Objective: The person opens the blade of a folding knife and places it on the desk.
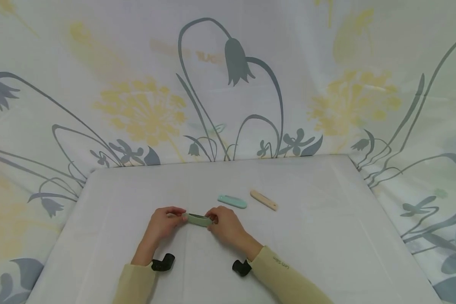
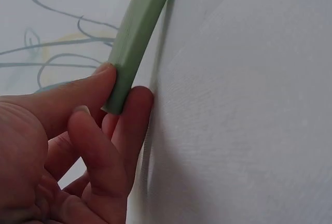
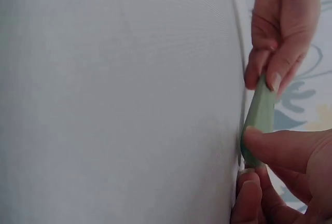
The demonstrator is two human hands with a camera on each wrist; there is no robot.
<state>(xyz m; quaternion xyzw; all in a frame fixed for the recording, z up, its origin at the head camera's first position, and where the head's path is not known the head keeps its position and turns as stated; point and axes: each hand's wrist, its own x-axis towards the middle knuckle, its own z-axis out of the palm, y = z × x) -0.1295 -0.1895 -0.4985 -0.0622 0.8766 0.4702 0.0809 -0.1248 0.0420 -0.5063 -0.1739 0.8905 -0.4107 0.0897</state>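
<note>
Both hands hold a slim green handle-shaped piece (image 1: 199,220) between them, just over the white tabletop. A dark slot or strip runs along its upper side in the head view; its exact kind cannot be told. My left hand (image 1: 167,223) pinches one end between thumb and fingers, and the left wrist view shows that end of the green piece (image 2: 139,32) up close. At the other end, the thumb and curled fingers of my right hand (image 1: 226,226) grip it. The right wrist view shows the right thumb (image 3: 280,146) pressed along its side.
Beyond the right hand lie two similar slim pieces: a mint one (image 1: 232,201) with a slot and a beige one (image 1: 264,200) with a small hole at one end. A white cloth (image 1: 327,236) covers the table. Flower-printed curtains (image 1: 228,105) rise around its back and sides.
</note>
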